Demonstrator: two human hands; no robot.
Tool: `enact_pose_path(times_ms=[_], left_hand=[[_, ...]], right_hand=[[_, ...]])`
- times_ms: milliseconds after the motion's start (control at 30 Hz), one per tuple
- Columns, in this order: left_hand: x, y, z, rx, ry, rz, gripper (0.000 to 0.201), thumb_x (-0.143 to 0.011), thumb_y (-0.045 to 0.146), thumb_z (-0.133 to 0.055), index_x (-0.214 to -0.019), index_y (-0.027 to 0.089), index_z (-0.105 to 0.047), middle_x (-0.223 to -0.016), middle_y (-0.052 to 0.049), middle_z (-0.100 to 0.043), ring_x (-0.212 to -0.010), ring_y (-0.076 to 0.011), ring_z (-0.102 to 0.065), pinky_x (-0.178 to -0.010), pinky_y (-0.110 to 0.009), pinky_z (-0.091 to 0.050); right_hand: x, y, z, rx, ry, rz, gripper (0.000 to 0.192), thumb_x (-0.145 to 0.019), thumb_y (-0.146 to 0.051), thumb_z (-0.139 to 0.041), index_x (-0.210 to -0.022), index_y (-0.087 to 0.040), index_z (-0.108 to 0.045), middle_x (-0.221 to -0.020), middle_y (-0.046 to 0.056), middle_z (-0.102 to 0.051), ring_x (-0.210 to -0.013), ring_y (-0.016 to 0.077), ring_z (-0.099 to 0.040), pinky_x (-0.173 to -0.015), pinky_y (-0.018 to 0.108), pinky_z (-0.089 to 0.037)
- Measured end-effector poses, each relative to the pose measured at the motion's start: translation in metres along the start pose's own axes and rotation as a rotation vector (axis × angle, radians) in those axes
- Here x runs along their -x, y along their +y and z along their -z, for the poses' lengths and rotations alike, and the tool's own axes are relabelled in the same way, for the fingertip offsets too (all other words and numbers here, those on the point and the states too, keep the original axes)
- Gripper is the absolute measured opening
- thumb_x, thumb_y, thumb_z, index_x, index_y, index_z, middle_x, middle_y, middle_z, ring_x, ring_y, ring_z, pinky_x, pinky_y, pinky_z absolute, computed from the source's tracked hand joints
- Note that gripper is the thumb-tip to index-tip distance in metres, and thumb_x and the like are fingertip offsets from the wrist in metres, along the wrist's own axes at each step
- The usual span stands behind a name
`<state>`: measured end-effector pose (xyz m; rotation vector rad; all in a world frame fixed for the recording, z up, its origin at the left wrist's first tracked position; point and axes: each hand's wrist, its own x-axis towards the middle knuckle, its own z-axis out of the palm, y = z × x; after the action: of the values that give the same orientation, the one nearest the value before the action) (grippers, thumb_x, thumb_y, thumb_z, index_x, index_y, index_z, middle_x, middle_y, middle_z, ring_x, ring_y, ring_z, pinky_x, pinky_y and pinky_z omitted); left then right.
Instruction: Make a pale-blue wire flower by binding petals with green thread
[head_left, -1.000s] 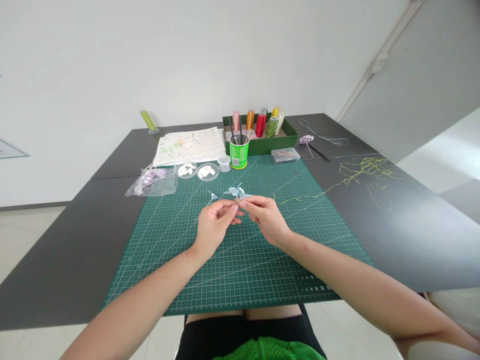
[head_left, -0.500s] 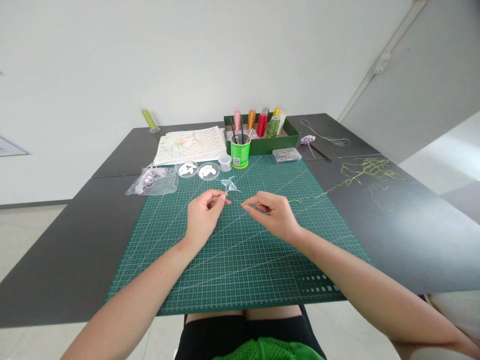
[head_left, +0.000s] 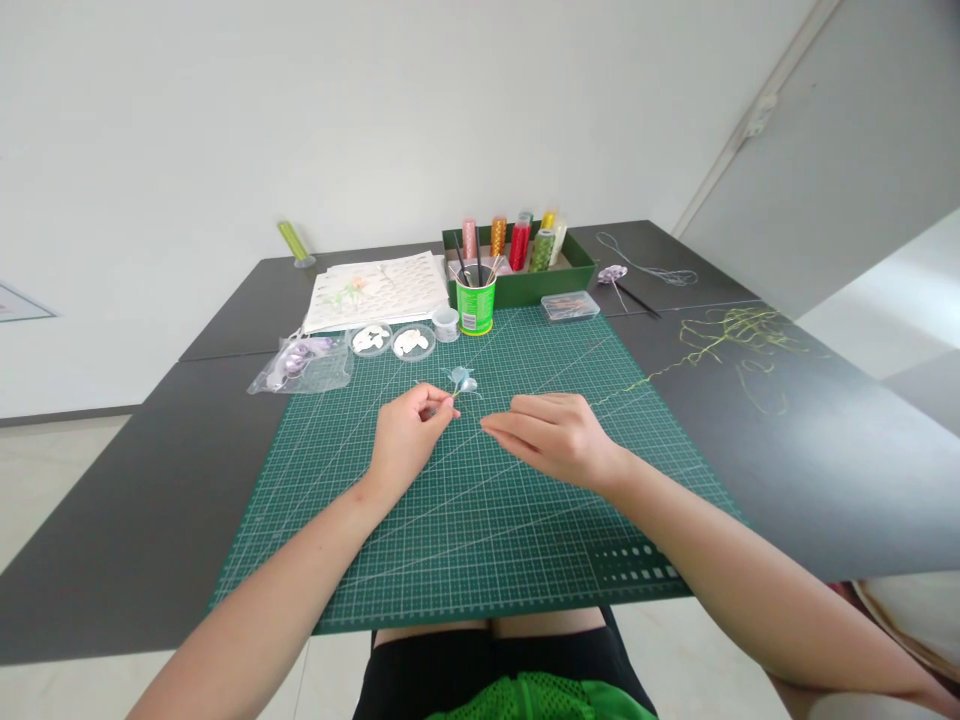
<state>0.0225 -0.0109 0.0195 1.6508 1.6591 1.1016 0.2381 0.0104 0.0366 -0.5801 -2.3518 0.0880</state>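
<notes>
— Dark table [head_left: 135, 500] under a white wall, green cutting mat [head_left: 480, 520] across it. Where is the little pale blue flower [head_left: 463, 379]?

— Just beyond the left hand [head_left: 409, 440], which pinches its thin stem between thumb and fingertips; the bloom points to the far side, above the mat.

— And the right hand [head_left: 559, 435]?

— Just to the right of it, fingers loosely together and pointing left at the stem, not touching it. A yellow-green thread [head_left: 720, 345] trails off to the far right; whether the fingers pinch it, I cannot tell.

— Which hand is nearer?

— Left: it has the flower.
</notes>
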Motion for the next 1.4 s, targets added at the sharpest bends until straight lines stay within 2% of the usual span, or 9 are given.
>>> enact_pose_path(times_ms=[133,267,400,500,633,900,1167,1267,1400], left_hand=[[0.002,-0.001,-0.001,-0.114,-0.096,-0.082,0.013,-0.087,0.026,-0.061,-0.082,0.022,-0.072,-0.079,0.0,-0.078,-0.066,-0.0176,-0.069,-0.06,-0.026,-0.045],[0.007,0.0,-0.004,-0.235,-0.206,-0.203,0.015,-0.09,0.028,-0.06,-0.086,0.025,-0.075,-0.072,0.002,-0.075,-0.057,-0.0153,-0.061,-0.056,-0.026,-0.039],[0.014,0.003,-0.008,-0.277,-0.272,-0.276,0.016,-0.089,0.025,-0.06,-0.084,0.026,-0.075,-0.066,0.004,-0.069,-0.053,-0.0143,-0.055,-0.054,-0.026,-0.035],[0.019,0.005,-0.009,-0.293,-0.304,-0.315,0.016,-0.09,0.024,-0.061,-0.086,0.028,-0.076,-0.072,0.002,-0.072,-0.058,-0.0154,-0.058,-0.056,-0.026,-0.036],[0.022,0.006,-0.009,-0.317,-0.333,-0.354,0.015,-0.089,0.024,-0.063,-0.086,0.028,-0.077,-0.072,0.001,-0.072,-0.062,-0.0166,-0.062,-0.057,-0.026,-0.038],[0.024,0.01,-0.006,-0.183,-0.412,-0.324,0.012,-0.089,0.025,-0.064,-0.084,0.025,-0.075,-0.076,0.002,-0.074,-0.061,-0.0139,-0.06,-0.059,-0.026,-0.041],[0.025,0.018,0.0,-0.059,-0.396,-0.303,0.01,-0.086,0.019,-0.064,-0.081,0.021,-0.073,-0.073,0.003,-0.072,-0.059,-0.0099,-0.056,-0.058,-0.022,-0.04],[0.025,0.019,0.003,0.0,-0.336,-0.31,0.01,-0.086,0.018,-0.064,-0.08,0.02,-0.071,-0.071,0.004,-0.072,-0.057,-0.0087,-0.054,-0.056,-0.021,-0.04],[0.023,0.018,0.007,0.036,-0.226,-0.296,0.009,-0.086,0.02,-0.064,-0.08,0.019,-0.071,-0.067,0.004,-0.072,-0.053,-0.0083,-0.052,-0.053,-0.02,-0.039]], right_hand=[[0.0,0.001,0.001,-0.087,0.015,-0.088,0.029,-0.101,-0.03,-0.052,-0.089,-0.022,-0.077,-0.064,0.002,-0.059,-0.058,0.0117,-0.051,-0.054,0.026,-0.037],[-0.001,0.004,-0.001,-0.142,0.069,-0.14,0.028,-0.1,-0.032,-0.054,-0.091,-0.022,-0.078,-0.066,0.003,-0.063,-0.059,0.0126,-0.054,-0.056,0.026,-0.04],[-0.001,0.008,-0.004,-0.161,0.101,-0.203,0.027,-0.099,-0.032,-0.056,-0.091,-0.022,-0.079,-0.071,0.005,-0.067,-0.06,0.013,-0.056,-0.058,0.027,-0.044],[-0.001,0.012,-0.006,-0.167,0.127,-0.25,0.025,-0.098,-0.032,-0.058,-0.09,-0.021,-0.079,-0.073,0.004,-0.067,-0.059,0.0122,-0.055,-0.059,0.026,-0.044],[-0.002,0.018,-0.009,-0.194,0.151,-0.295,0.02,-0.095,-0.029,-0.062,-0.086,-0.021,-0.079,-0.065,0.001,-0.059,-0.056,0.0109,-0.048,-0.057,0.026,-0.039],[-0.004,0.031,-0.012,-0.306,0.072,-0.436,0.015,-0.089,-0.028,-0.067,-0.081,-0.019,-0.077,-0.059,-0.005,-0.039,-0.055,0.0096,-0.039,-0.057,0.026,-0.032],[-0.001,0.041,-0.016,-0.422,-0.076,-0.612,0.021,-0.085,-0.034,-0.066,-0.079,-0.016,-0.074,-0.053,-0.007,-0.034,-0.052,0.009,-0.031,-0.056,0.026,-0.028],[-0.001,0.044,-0.019,-0.456,-0.13,-0.636,0.022,-0.085,-0.035,-0.065,-0.08,-0.015,-0.074,-0.052,-0.007,-0.035,-0.052,0.0089,-0.031,-0.056,0.027,-0.027],[0.0,0.045,-0.023,-0.478,-0.171,-0.642,0.02,-0.084,-0.032,-0.065,-0.081,-0.015,-0.075,-0.056,-0.005,-0.044,-0.055,0.0097,-0.036,-0.057,0.026,-0.029]])
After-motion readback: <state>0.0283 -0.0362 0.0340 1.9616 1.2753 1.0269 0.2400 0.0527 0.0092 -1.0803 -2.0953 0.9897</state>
